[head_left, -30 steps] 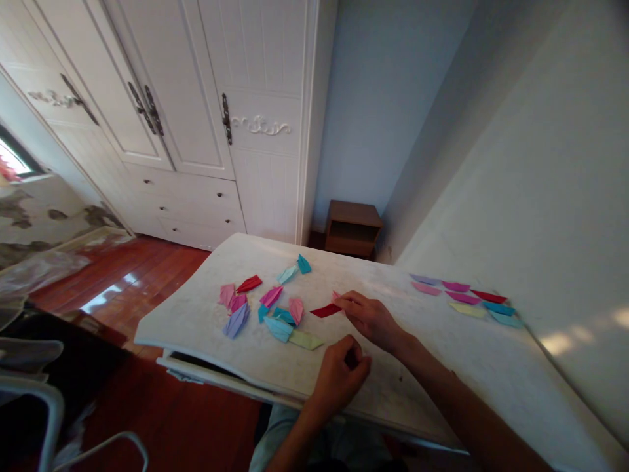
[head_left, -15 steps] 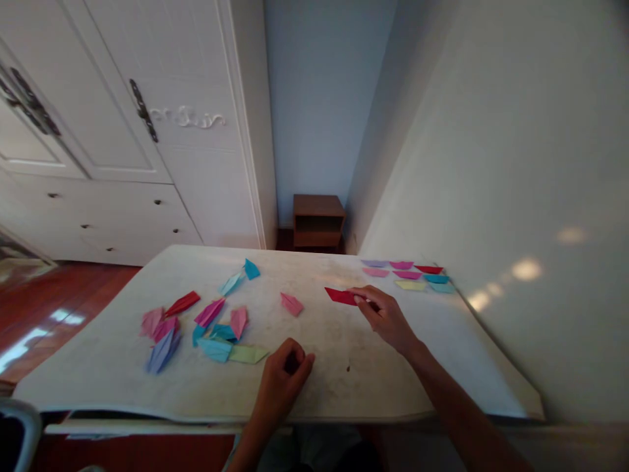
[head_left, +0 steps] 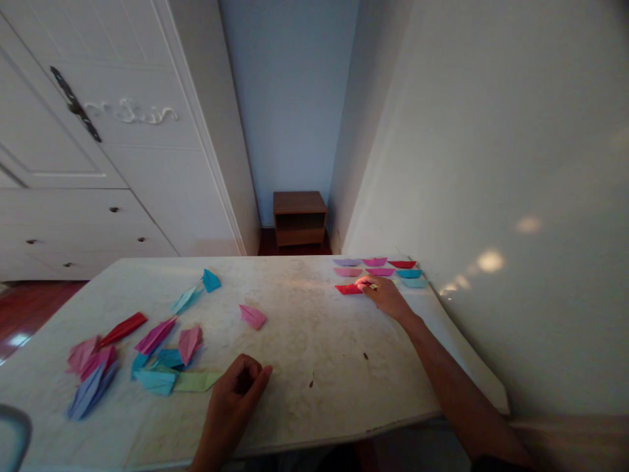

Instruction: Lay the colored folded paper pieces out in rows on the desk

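Head view: red paper boat (head_left: 346, 289) pinched in the right hand (head_left: 383, 296), sitting at 6 o'clock from the pink paper boat (head_left: 348, 272).
Right hand's grasping it by one end, so the boat pokes out at the hand's 9 o'clock. I'd keep that pinch light so the folds don't crush, and line its long edge up with the pink one. Right forearm reaches over the desk (head_left: 287, 419) from about 5 o'clock, back of the hand up. Left hand (head_left: 234, 396) has its fingers folded in, green paper (head_left: 196, 381) at its 9 o'clock; nothing shows in it, but can't tell from here if it's fully clenched.
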The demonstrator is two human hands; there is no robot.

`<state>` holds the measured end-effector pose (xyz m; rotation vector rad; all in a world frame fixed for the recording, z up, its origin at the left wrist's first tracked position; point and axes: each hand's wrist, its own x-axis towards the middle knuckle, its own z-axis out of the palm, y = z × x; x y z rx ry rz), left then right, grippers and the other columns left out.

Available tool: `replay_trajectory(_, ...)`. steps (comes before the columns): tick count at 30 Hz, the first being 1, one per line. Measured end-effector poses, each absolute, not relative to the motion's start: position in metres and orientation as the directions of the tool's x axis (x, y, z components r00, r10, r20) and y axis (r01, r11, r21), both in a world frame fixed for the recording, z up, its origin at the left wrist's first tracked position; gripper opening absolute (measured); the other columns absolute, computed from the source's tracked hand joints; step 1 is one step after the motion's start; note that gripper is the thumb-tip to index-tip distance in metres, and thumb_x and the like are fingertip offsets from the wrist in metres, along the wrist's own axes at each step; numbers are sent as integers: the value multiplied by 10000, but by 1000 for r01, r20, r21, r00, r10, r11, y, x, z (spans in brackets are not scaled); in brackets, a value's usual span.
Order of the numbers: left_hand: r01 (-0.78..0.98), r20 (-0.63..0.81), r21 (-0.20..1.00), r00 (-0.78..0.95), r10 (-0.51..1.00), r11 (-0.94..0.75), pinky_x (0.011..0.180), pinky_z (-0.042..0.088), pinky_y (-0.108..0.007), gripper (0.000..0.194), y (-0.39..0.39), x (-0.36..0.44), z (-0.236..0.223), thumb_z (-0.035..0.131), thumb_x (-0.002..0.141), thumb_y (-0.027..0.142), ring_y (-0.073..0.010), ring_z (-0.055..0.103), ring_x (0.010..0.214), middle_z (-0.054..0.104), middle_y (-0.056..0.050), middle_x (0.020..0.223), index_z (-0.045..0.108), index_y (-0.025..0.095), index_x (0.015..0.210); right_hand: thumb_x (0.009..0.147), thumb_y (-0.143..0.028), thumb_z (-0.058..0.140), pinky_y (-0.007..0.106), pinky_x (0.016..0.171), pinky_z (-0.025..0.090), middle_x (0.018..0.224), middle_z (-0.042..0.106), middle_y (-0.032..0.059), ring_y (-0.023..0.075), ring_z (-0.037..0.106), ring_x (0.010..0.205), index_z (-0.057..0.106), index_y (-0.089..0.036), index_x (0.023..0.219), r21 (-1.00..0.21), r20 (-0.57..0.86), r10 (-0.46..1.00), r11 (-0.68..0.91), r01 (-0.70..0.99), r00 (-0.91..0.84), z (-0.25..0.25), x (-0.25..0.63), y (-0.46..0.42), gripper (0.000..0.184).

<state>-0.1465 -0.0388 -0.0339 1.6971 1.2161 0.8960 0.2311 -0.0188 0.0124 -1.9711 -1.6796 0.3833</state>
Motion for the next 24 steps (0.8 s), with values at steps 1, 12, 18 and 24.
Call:
replay_trajectory(1, 359, 77, 917, 268, 960, -174, 532, 404, -215, 383, -39, -146, -34, 596, 828, 481, -114, 451, 583, 483, -4, 659, 431, 170, 677, 893, -250, 476, 332, 853, 486, 995, 694, 83, 213, 640, 947, 682, -137, 974, -529, 110, 974, -112, 841, 199, 12, 229, -16, 248)
replay_trajectory(12, 379, 59, 914, 222, 973, -142, 517, 422, -211, 409, -39, -144, -27, 622, 791, 505, -119, 466, 566, 496, -9, 631, 449, 168, 638, 980, -444, 370, 369, 757, 551, 1527, 319, 122, 257, 625, 1063, 422, -229, 1436, 18, -75, 978, -194, 981, 195, 15, 168, -44, 508)
replay_trajectory(18, 374, 67, 916, 209, 976, -143, 506, 419, -206, 405, -38, -142, -27, 633, 778, 500, -117, 465, 553, 493, -7, 619, 449, 170, 633, 992, -475, 328, 427, 822, 537, 1547, 256, 155, 295, 607, 1109, 358, -178, 1479, -12, -137, 967, -219, 976, 215, 7, 167, -40, 571)
replay_trajectory(24, 384, 68, 910, 230, 971, -155, 514, 439, -214, 386, -38, -141, -22, 626, 794, 476, -124, 488, 565, 508, -15, 632, 446, 171, 639, 981, -511, 352, 427, 822, 536, 1540, 289, 130, 300, 600, 1124, 370, -199, 1466, -24, -103, 972, -214, 976, 211, 6, 173, -36, 577)
